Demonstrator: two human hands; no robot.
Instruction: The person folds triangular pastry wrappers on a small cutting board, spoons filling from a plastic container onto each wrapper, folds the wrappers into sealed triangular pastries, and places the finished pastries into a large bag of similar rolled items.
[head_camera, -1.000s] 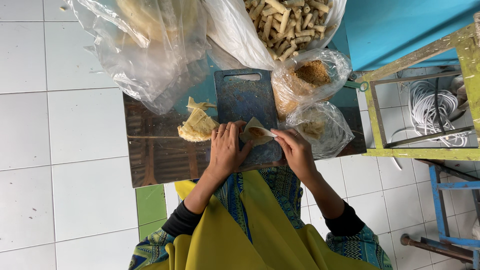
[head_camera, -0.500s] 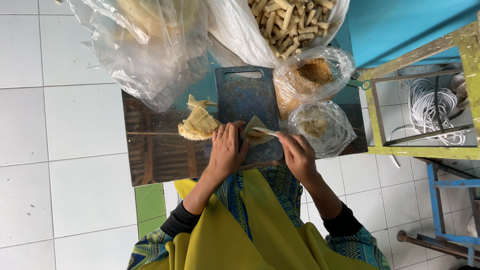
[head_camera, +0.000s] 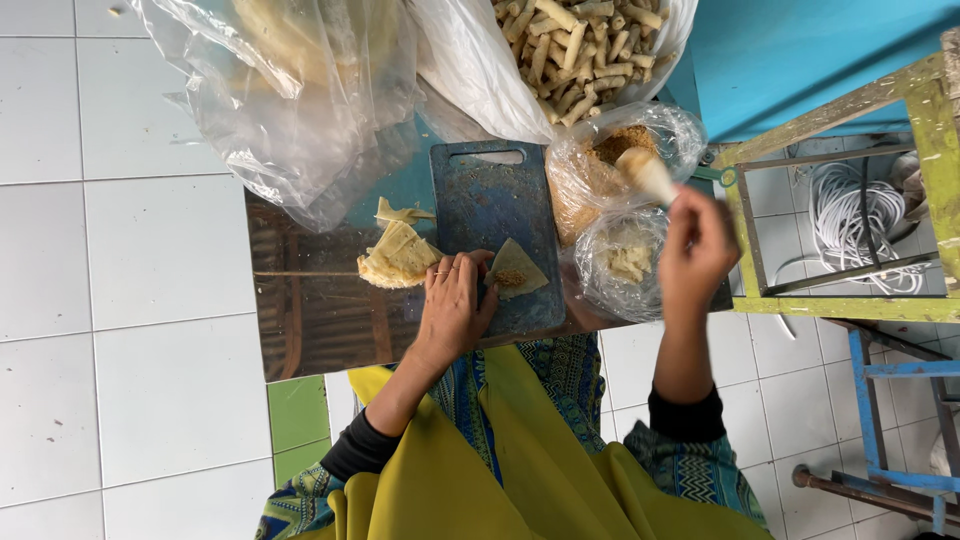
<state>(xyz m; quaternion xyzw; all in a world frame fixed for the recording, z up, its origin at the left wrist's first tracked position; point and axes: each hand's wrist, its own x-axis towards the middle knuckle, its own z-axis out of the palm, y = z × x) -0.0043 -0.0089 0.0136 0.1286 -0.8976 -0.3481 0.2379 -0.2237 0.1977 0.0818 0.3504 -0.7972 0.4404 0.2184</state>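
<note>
My left hand (head_camera: 455, 305) lies flat on the near left part of a blue cutting board (head_camera: 495, 215), its fingers touching a triangular pastry wrapper (head_camera: 515, 268) with brown filling on it. My right hand (head_camera: 695, 250) is raised to the right of the board, above a clear bag of pale filling (head_camera: 622, 262), and grips a pale rolled piece (head_camera: 645, 172); it is blurred. A stack of folded wrappers (head_camera: 395, 255) sits left of the board.
A bag of brown crumbs (head_camera: 610, 150) lies right of the board. A white bag of finished rolls (head_camera: 570, 50) and a large clear bag (head_camera: 290, 90) lie beyond. A yellow-green frame (head_camera: 830, 200) and blue frame (head_camera: 880, 400) stand at right on white floor tiles.
My right hand left the wrapper and rose to the right, now holding a pale rolled piece over the bags. My left hand stayed on the board by the wrapper.
</note>
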